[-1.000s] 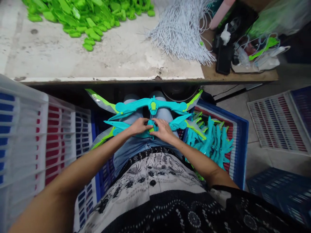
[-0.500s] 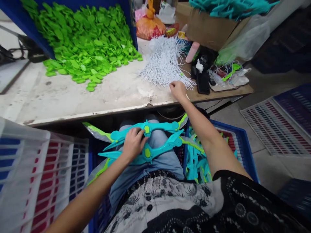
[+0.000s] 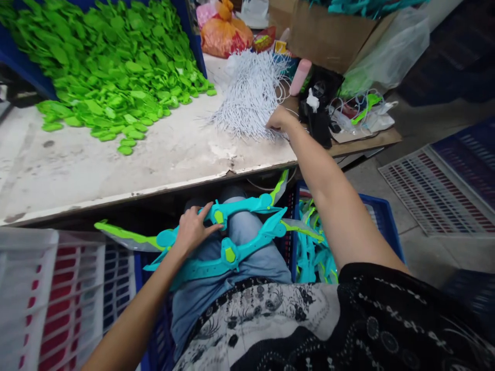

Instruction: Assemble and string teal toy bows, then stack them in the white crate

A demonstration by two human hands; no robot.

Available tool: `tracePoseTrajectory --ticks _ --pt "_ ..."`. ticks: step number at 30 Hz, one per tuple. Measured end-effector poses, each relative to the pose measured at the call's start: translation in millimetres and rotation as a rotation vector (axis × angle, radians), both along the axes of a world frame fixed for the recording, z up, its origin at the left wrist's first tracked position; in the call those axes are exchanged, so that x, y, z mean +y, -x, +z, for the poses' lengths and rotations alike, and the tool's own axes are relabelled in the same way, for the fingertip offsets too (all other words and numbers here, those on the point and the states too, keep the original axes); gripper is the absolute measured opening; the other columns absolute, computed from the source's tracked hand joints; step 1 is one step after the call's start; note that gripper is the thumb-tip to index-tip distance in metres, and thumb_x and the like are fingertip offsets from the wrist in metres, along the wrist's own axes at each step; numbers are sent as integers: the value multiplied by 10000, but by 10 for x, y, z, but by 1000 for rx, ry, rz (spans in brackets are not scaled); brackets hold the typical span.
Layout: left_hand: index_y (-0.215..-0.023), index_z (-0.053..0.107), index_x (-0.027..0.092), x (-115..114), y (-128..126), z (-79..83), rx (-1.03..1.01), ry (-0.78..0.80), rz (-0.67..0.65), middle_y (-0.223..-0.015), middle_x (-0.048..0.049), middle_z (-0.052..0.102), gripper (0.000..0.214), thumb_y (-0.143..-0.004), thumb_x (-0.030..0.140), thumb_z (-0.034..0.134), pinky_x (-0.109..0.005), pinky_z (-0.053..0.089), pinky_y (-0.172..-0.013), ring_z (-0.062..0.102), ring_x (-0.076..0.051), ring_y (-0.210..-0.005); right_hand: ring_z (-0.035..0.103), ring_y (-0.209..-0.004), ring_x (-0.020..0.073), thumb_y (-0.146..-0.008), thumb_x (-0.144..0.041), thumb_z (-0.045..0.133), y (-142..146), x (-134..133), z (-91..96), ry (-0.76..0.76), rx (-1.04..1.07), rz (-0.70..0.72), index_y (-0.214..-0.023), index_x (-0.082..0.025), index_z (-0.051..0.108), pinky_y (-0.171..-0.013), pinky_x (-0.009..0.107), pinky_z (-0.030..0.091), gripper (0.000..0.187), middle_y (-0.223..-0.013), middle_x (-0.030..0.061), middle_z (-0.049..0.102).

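Note:
Two turquoise toy bows with lime-green tips and centre pieces lie across my lap. My left hand is closed around the left part of the upper bow, its thumb and forefinger on either side of the green centre piece. The lower bow rests on my thighs just below, its left end partly behind my left wrist. On the worktable, my right hand reaches into the near right side of a heap of thin white strings. Its fingers are curled and pinched together on the strings; the fingertips are partly hidden.
A blue crate spills many flat green pieces onto the worktable. An orange bag, a cardboard box and a black phone are further along. Crates stand at both sides; the right one holds more bows.
My right hand has moved from the heap's near edge further into the strings. My left hand has shifted left with the upper bow, and both bows now slant more. The camera view has turned slightly.

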State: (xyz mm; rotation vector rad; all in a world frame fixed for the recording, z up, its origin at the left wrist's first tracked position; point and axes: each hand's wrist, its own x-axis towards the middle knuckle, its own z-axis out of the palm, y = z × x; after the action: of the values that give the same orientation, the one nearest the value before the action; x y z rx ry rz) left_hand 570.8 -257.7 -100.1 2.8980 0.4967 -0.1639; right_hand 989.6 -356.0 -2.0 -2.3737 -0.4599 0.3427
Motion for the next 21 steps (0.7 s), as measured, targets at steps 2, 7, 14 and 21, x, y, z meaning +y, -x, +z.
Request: tracePoseTrajectory --ticks 2,7,14,21 --pt "-1401 398 244 -6 -11 3 -3 -14 -10 -1094 -147 538 769 -767 663 515 -353 379 -786 519 -305 -978 610 -788 185 -662 -26 709 42 -67 6 62 63 -27 -665 -72 568 -748 429 543 148 -641 9 540" --pt "-1399 400 249 -19 -43 1 13 -21 -15 -1044 -132 544 776 -759 673 515 -340 382 -767 530 -295 -950 586 -728 155 -724 -68 683 255 -253 122 79 151 -20 -662 -60 562 -690 383 551 137 -615 0 508" --pt "-1388 414 251 2 -50 14 39 -31 -18 -1055 -140 546 775 -749 678 522 -338 389 -773 532 -300 -969 574 -657 92 -752 -55 653 326 -476 225 73 177 -26 -663 -23 579 -632 251 495 120 -613 -11 533" --pt "-1379 424 247 51 42 -7 17 -31 50 -1106 -156 537 757 -752 655 536 -364 403 -795 520 -319 -1006 515 -474 72 -511 -117 817 957 -1473 98 -22 438 162 -635 -115 676 -456 184 391 187 -518 -33 601"
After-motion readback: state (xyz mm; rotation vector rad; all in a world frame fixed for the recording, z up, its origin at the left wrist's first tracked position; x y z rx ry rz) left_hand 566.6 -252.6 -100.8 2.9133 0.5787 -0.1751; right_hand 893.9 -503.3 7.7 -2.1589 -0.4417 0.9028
